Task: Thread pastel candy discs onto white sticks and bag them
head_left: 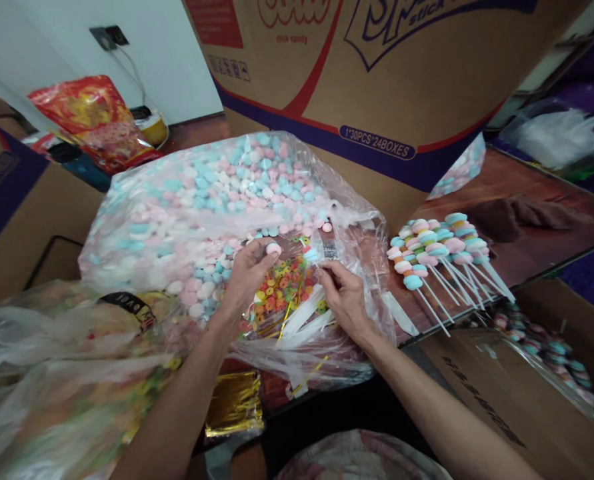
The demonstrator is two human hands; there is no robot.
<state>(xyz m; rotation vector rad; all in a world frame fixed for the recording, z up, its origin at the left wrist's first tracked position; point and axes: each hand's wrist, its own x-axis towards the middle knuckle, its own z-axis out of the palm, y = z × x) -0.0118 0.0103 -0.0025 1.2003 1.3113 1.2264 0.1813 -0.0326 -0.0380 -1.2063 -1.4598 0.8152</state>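
Note:
Between thumb and fingers my left hand (251, 268) pinches a pale pink and white candy (273, 249). To its right, my right hand (344, 293) grips a white stick that carries a blue candy (311, 255) and a small gummy piece near its top. The two hands are a short way apart, over a heap of orange, yellow and green gummy rings (281, 287). Loose white sticks (301, 320) lie beside the rings, just under my right hand. Behind my left hand spreads a big clear bag (217, 193) of pink, blue and white candies.
Finished-looking candy skewers (439, 247) lie piled on the table at right. A large cardboard box (327, 100) stands behind the bag. Gold ties (234, 403) lie at the front edge. An open carton (497, 387) with more skewers sits lower right; a red packet (94, 120) stands back left.

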